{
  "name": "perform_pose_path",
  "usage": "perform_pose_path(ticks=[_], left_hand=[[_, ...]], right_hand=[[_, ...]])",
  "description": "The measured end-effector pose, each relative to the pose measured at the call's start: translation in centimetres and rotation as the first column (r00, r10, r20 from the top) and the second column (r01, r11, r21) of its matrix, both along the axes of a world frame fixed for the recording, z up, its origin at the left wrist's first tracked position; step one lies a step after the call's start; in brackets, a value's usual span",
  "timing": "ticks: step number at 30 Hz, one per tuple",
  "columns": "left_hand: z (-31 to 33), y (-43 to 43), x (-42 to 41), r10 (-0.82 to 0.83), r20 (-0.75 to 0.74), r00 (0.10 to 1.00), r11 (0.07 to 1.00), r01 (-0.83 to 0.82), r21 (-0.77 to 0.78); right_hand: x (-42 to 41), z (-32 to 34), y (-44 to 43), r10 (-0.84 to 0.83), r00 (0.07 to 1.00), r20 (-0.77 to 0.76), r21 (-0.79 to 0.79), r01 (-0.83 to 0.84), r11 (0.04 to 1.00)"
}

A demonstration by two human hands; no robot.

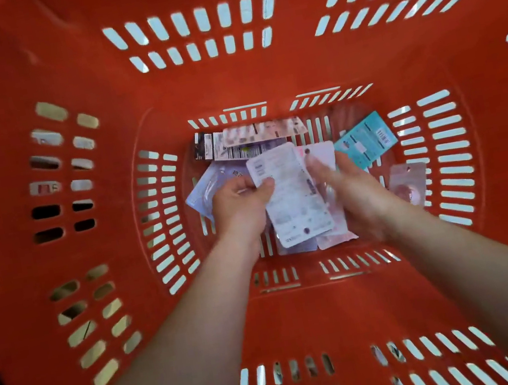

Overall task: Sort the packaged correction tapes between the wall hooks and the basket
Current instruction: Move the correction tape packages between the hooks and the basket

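The flat white carded pack (pixel 290 192), lengthwise toward the red plastic basket's (pixel 227 88) far wall, is pinched by the left hand's (pixel 240 201) grip.

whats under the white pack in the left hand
A pink pack and a lilac pack peek out under the white pack; anything else beneath is covered.

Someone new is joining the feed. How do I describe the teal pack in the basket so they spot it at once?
On the floor of the red basket, look to the far right corner, just beyond the right hand. The teal pack lies tilted, a white barcode label near its right edge; it is the only blue-green pack in the basket.
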State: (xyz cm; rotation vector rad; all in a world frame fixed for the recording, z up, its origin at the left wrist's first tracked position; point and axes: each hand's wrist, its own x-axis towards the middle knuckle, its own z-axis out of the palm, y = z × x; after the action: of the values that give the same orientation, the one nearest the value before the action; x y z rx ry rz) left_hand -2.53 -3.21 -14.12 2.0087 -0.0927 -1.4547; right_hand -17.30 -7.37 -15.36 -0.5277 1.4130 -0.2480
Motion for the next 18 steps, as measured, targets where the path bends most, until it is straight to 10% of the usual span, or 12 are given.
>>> perform_pose_path(ticks=[12, 15, 18], left_hand=[[-1.6, -0.7, -1.3, -0.202, -0.003, 0.979, 0.978, 0.201, -0.046], [-3.4, -0.7, 1.0, -0.479, 0.501, 0.721, 0.874, 0.443, 0.199], [-5.1, -0.1, 3.7, -0.665, 0.5, 0.555, 0.746, 0.47, 0.471]], right_hand=[[-1.0, -1.3, 0.1, 0.246, 0.965, -0.096, -0.06, -0.252, 0.966], [-1.5, -1.4, -0.3, 0.147, 0.974, -0.172, -0.069, -0.161, 0.985], [-2.0, -1.5, -0.2, 0.117, 0.977, -0.178, -0.07, -0.131, 0.989]])
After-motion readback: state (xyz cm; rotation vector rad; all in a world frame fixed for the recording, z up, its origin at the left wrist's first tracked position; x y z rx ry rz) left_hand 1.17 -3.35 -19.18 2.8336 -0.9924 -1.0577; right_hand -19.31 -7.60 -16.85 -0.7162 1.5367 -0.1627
